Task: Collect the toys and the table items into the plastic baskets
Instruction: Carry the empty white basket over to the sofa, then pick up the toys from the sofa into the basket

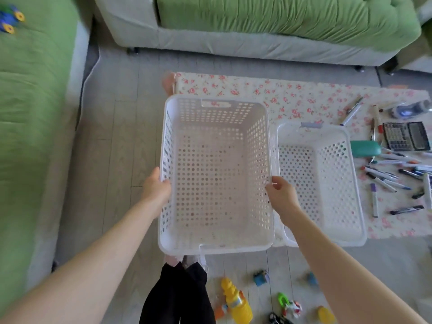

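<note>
Head view: left hand (155, 187), right hand (280, 195) clasp basket (217, 171) side rims; long axis forward.

Left hand (156, 188): I see its fingers curled over one side rim of the basket (166, 146).
Right hand (280, 195): pinches the opposite rim, level with the left.
Arms: both bare, stretched forward.

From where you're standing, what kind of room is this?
Probably a home living room: green-cushioned sofas line two sides, a flowery cloth holds markers and a calculator, and toys lie scattered on the wooden floor.
</note>
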Demonstrator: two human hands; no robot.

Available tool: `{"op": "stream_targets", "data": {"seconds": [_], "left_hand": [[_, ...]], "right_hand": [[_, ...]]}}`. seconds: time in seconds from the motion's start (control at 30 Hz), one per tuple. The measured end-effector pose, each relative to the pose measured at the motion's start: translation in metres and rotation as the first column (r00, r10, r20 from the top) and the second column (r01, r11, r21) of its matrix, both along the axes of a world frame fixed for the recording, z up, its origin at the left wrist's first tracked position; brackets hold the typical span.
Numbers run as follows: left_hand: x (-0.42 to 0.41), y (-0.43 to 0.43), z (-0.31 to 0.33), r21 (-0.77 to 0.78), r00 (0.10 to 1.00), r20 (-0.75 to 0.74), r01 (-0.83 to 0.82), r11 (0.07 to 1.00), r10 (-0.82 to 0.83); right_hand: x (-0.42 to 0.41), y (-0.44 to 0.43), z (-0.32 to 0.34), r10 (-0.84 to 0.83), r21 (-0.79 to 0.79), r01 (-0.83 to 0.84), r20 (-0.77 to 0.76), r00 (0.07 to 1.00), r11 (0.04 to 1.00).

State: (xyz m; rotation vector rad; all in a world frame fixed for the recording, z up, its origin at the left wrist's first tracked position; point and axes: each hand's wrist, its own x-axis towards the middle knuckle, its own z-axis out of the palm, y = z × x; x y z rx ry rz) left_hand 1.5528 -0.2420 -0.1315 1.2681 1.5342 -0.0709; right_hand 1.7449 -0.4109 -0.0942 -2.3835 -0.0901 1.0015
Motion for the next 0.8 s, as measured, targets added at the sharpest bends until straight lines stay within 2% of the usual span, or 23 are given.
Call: {"op": "stream_targets", "data": {"seconds": [0.27, 0.47, 0.67, 0.8], "left_hand": [[-0.052, 0.020, 0.090, 0.079, 0.970, 0.125, -0.219, 0.973, 0.208], [-0.137, 0.033, 0.165, 0.093, 0.876, 0.230, -0.453, 0.887, 0.423], [-0.255, 0.054, 0.215, 0.264, 0.759, 0.255, -0.651, 0.712, 0.599], [-0.352, 0.070, 0.224, 0.329, 0.687, 0.200, -0.719, 0.613, 0.699]], "right_hand": [[-0.016, 0.055, 0.075, 0.154, 0.093, -0.159, 0.058, 0.986, 0.983], [-0.078, 0.129, 0.131, 0.382, 0.184, -0.397, 0.110, 0.917, 0.899], [-0.188, 0.224, 0.171, 0.644, 0.190, -0.673, 0.197, 0.739, 0.715], [-0.283, 0.272, 0.185, 0.757, 0.203, -0.799, 0.258, 0.601, 0.565]]}}
